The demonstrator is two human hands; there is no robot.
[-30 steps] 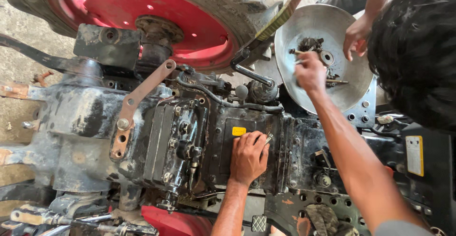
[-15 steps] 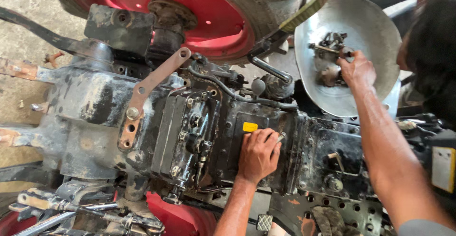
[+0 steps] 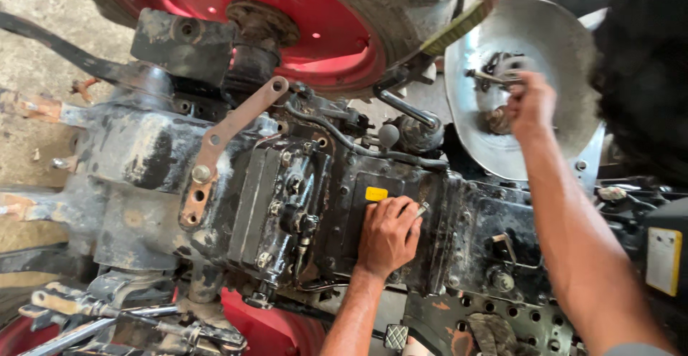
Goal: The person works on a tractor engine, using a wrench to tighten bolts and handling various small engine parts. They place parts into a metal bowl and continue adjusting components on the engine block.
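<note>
Tractor housing [image 3: 430, 234], black and greasy, fills the middle of my view. My left hand [image 3: 387, 234] lies on it just beside a yellow tag [image 3: 376, 193], the grip curled over a small metal piece (I cannot tell what exactly). My right hand [image 3: 530, 105] is far right, the grip pinching a small fitting [image 3: 494, 77] at the centre of the silver dished plate [image 3: 516, 41]. I judge the oily metal may let the fingers slip. A red wheel rim [image 3: 315, 34] is behind, dusty concrete floor [image 3: 36, 41] on the left.
</note>
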